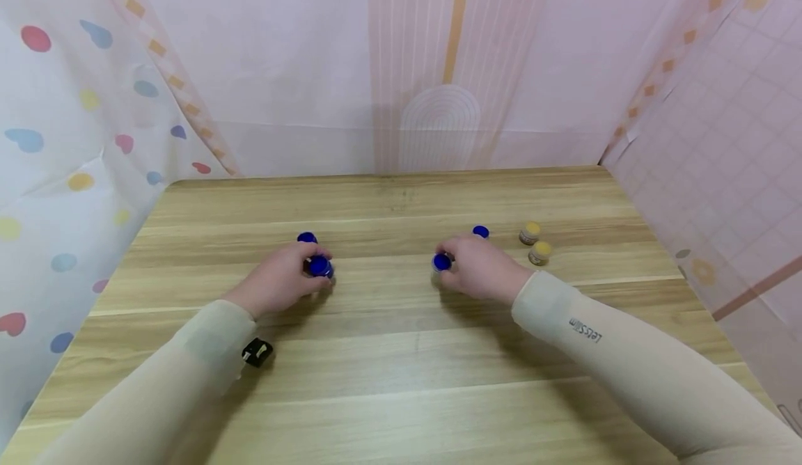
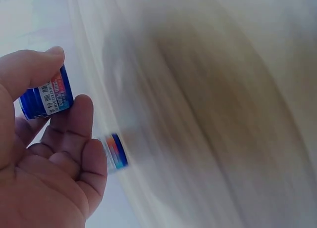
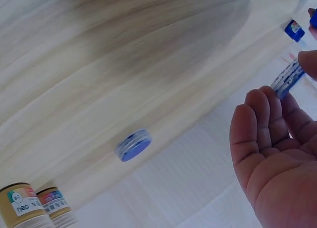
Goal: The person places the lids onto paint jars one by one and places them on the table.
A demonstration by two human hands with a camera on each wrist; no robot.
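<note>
My left hand (image 1: 283,278) pinches a small blue paint jar (image 2: 48,95) between thumb and fingers; its side carries a printed label. Just behind that hand stands a second blue paint jar (image 1: 307,237), partly covered by the fingers in the head view. Across the table, my right hand (image 1: 479,267) holds a small round blue-topped container (image 1: 441,262) by its edge; its side looks pale and printed in the right wrist view. Beyond the right hand's knuckles sits another flat, round blue-topped container (image 3: 133,145) with a clear rim.
Two yellow paint jars (image 1: 539,253) stand close together to the right of my right hand. A small black object (image 1: 257,352) shows beside the left sleeve. Patterned curtains (image 1: 301,68) hang behind and at both sides of the wooden table (image 1: 401,353).
</note>
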